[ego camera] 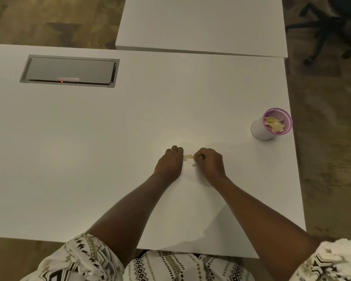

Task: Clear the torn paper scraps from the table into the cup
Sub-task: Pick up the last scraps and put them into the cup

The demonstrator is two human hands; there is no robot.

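Hands meet at frame centre on the white table (109, 138): our right hand (210, 164) pinches a paper scrap (188, 156) between curled fingers, our left hand (169, 162) curls beside it, grip unclear. Far right, the purple-rimmed cup (260, 129) holds scraps.

Office or meeting room: large white desk (130, 122) with a recessed cable/power hatch (69, 71) (red indicator light showing), second white table (201, 23) butted against it, black swivel chair base (328, 31) on patterned carpet (49, 19).
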